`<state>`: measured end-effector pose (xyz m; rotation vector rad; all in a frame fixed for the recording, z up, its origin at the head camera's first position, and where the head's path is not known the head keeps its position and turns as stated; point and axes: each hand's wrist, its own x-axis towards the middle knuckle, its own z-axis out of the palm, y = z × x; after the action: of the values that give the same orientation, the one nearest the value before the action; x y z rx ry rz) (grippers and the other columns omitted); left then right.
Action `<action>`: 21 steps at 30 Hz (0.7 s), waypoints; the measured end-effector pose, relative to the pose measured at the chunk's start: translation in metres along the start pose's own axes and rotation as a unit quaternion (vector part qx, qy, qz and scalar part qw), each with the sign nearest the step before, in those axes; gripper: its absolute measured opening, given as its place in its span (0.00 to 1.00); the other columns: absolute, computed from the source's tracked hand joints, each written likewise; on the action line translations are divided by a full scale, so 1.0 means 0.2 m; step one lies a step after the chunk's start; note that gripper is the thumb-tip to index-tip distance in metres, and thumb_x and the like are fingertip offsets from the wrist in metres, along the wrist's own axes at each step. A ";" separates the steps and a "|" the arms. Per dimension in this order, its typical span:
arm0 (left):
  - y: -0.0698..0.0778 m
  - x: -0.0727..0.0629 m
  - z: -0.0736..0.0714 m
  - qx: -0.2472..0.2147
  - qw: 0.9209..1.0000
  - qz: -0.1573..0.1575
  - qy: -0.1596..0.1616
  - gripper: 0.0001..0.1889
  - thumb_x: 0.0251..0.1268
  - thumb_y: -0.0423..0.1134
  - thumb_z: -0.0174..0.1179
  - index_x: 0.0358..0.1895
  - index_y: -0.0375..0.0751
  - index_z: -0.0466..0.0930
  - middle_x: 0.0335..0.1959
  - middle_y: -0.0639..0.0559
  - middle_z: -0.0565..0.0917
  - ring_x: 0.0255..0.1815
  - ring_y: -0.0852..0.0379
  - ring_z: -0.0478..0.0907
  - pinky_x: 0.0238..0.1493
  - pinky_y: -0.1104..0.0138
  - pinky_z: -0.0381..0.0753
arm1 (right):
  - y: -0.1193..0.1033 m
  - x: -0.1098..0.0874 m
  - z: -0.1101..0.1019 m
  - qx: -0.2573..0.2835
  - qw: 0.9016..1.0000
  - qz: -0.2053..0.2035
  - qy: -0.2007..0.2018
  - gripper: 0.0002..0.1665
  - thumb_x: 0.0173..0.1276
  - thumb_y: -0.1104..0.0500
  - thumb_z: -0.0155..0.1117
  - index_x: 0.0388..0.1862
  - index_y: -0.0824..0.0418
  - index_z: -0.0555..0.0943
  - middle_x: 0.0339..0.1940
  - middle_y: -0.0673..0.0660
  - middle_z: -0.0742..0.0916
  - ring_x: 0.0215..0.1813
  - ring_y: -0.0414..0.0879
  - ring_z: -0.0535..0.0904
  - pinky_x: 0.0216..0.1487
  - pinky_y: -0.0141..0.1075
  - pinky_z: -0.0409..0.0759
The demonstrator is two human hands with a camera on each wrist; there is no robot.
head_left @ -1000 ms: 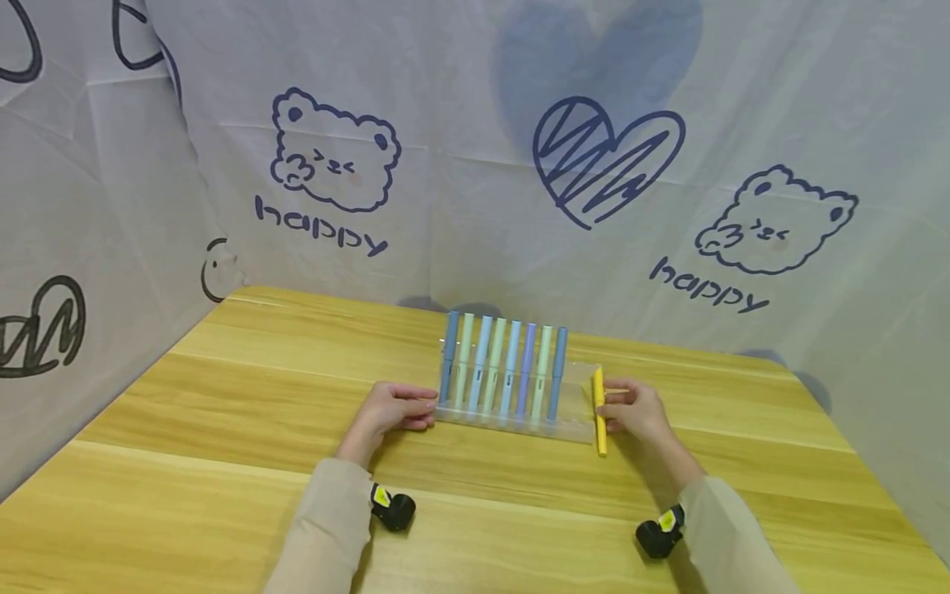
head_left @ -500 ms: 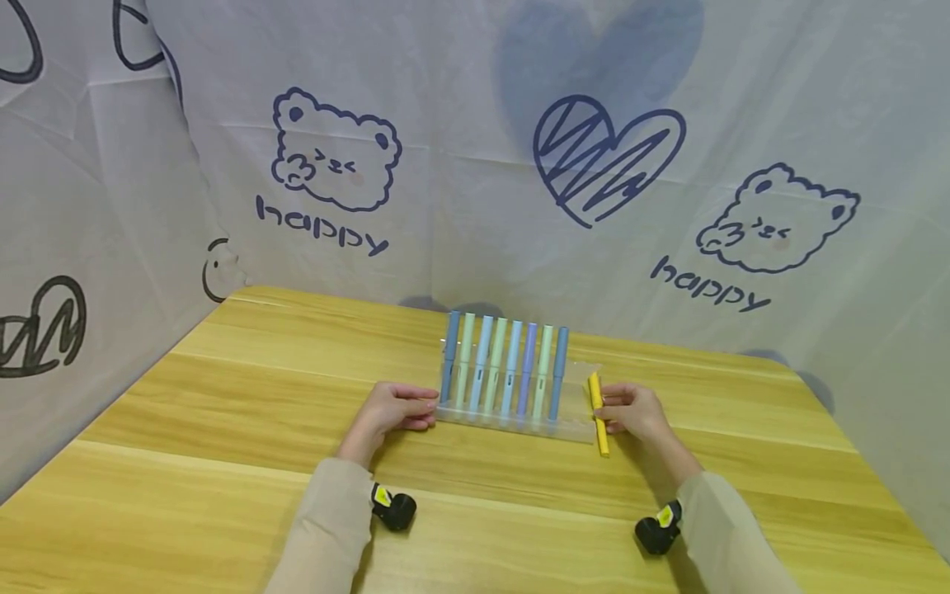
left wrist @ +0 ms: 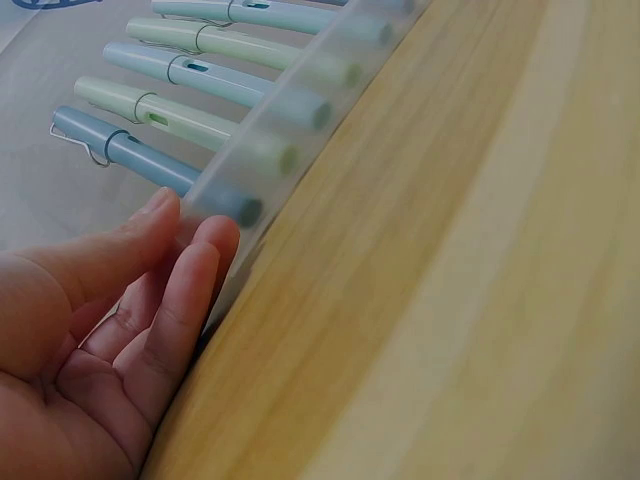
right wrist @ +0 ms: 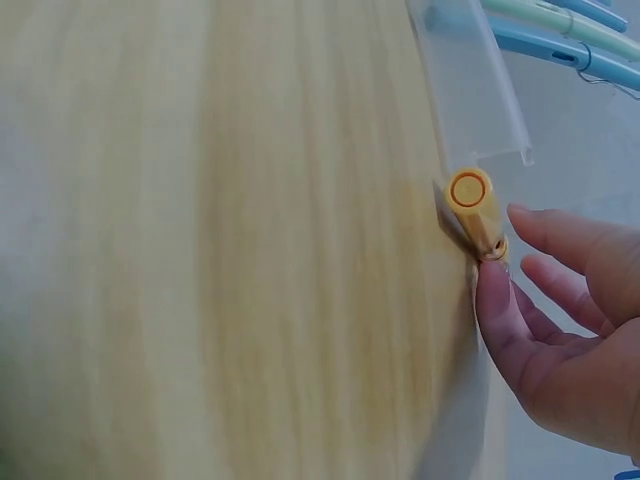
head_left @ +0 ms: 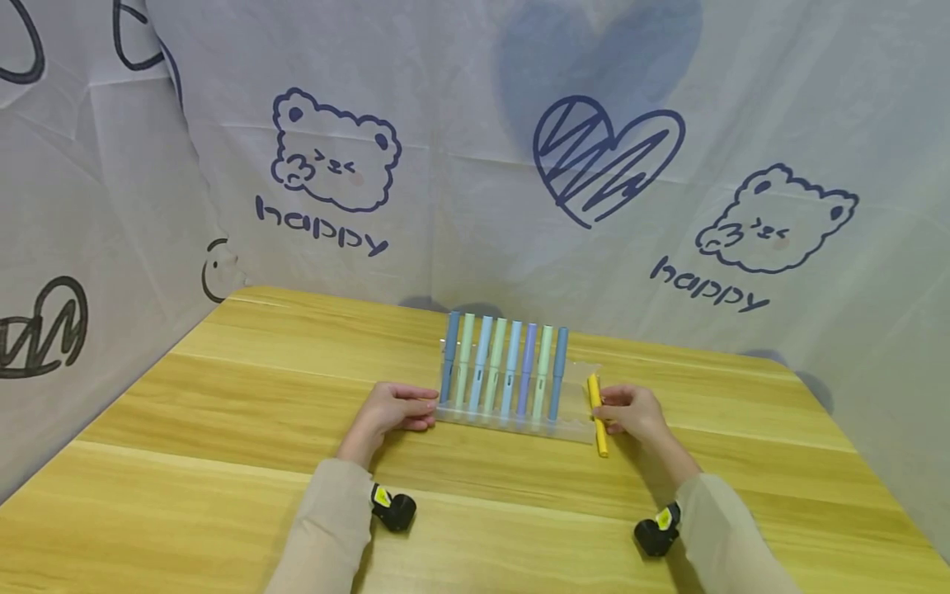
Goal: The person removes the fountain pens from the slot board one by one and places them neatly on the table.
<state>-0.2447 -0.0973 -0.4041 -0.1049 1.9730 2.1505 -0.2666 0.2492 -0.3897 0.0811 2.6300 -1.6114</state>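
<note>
A clear pen stand holds several pens in a leaning row, in dark blue, pale green, light blue and purple; a light blue pen shows clearly in the left wrist view. My left hand pinches the stand's left end between thumb and fingers, beside the dark blue pen. At the opposite end, a yellow pen lies tilted along the stand's edge. The thumb and fingers of my right hand pinch it near its middle. In the right wrist view, the yellow pen's round end faces the camera.
The wooden table spreads around the stand on all sides. Behind it hangs a pale cloth printed with bears and hearts. Black cameras are strapped on both wrists.
The yellow pen's upper end has swung slightly left and down, so the pen leans more. My right hand shifted a little with it. The left hand and the stand stayed in place.
</note>
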 end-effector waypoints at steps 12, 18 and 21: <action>0.00 0.00 0.00 -0.004 1.000 -0.004 -0.004 0.15 0.55 0.22 0.56 0.47 0.19 0.73 0.29 0.39 0.82 0.21 0.57 0.80 0.27 0.70 0.82 | -0.07 -0.04 -0.02 0.005 0.999 -0.022 0.035 0.19 0.59 0.67 0.61 0.46 0.78 0.73 0.33 0.59 0.81 0.27 0.42 0.78 0.28 0.34 0.82; 0.00 0.00 0.00 -0.004 1.000 -0.004 -0.005 0.15 0.55 0.23 0.57 0.47 0.19 0.73 0.30 0.38 0.82 0.21 0.57 0.80 0.28 0.69 0.83 | -0.13 -0.07 -0.01 0.009 0.998 -0.040 0.042 0.16 0.59 0.67 0.60 0.44 0.78 0.74 0.33 0.58 0.82 0.33 0.46 0.78 0.32 0.38 0.83; 0.01 0.00 0.00 -0.004 1.000 -0.005 -0.004 0.15 0.55 0.23 0.57 0.47 0.20 0.73 0.30 0.38 0.82 0.21 0.57 0.80 0.28 0.69 0.83 | -0.15 -0.08 0.00 0.027 0.998 -0.046 0.040 0.16 0.59 0.69 0.60 0.44 0.79 0.74 0.33 0.58 0.82 0.34 0.48 0.79 0.34 0.40 0.83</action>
<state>-0.2446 -0.0973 -0.4028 -0.1068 1.9557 2.1488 -0.2534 0.2359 -0.3626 0.0265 2.6877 -1.7430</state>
